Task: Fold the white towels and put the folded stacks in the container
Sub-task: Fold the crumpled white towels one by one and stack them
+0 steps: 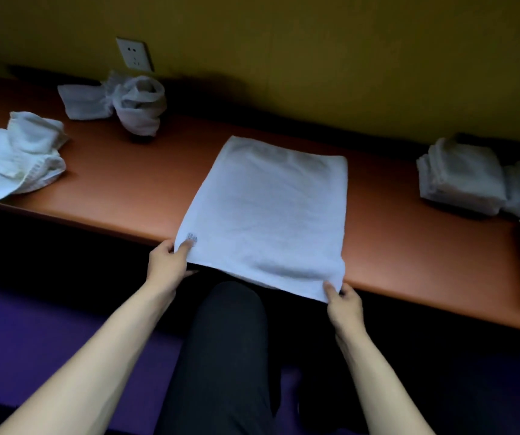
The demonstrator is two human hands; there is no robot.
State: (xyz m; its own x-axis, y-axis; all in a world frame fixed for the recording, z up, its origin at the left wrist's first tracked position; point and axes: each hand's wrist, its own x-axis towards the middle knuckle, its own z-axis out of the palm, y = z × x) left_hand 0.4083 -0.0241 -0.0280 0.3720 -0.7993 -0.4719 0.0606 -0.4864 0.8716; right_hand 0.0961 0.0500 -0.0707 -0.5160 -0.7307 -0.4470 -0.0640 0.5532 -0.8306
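White towel (268,211) lies flat on orange counter (133,180), near edge hanging over front. Small grey printed mark at towel's near-left corner, too blurred to read. Left hand (167,262) pinches that corner, thumb on top. Right hand (345,301) pinches near-right corner. Both forearms reach forward. Folded stacks (463,177) at counter's right end; crumpled towels (17,155) at left.

It looked like a plain back room of a hotel or spa, used for laundry. A long orange desk (126,171) ran along a mustard-yellow wall (315,58) beyond the grips. A wall socket (134,54) sat far left of them, purple floor (48,334) lay below, and stacks of folded white towels (459,180) waited off to the right.
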